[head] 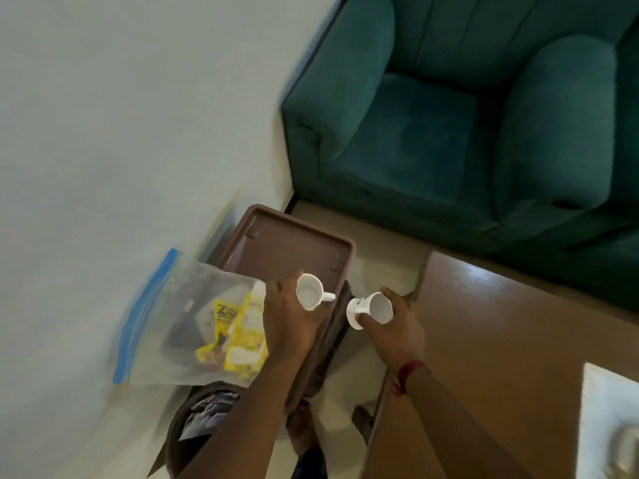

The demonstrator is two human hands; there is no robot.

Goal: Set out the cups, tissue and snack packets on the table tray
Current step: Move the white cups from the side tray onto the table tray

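A brown plastic tray [276,247] sits low in the middle of the head view, next to the white wall. My left hand [287,319] holds a small white cup [309,292] over the tray's near edge, handle pointing right. My right hand [397,323] grips a second white cup [370,309], tipped on its side just right of the tray. A clear zip bag [179,319] with a blue seal lies on the tray's left part; yellow snack packets [238,337] show inside it. No tissue can be made out.
A teal armchair [466,126] fills the upper right. A brown wooden table [501,340] stands at the right, with a white item [608,420] at its near corner. A round brown bin [204,426] with dark contents sits below the tray. Pale floor lies between.
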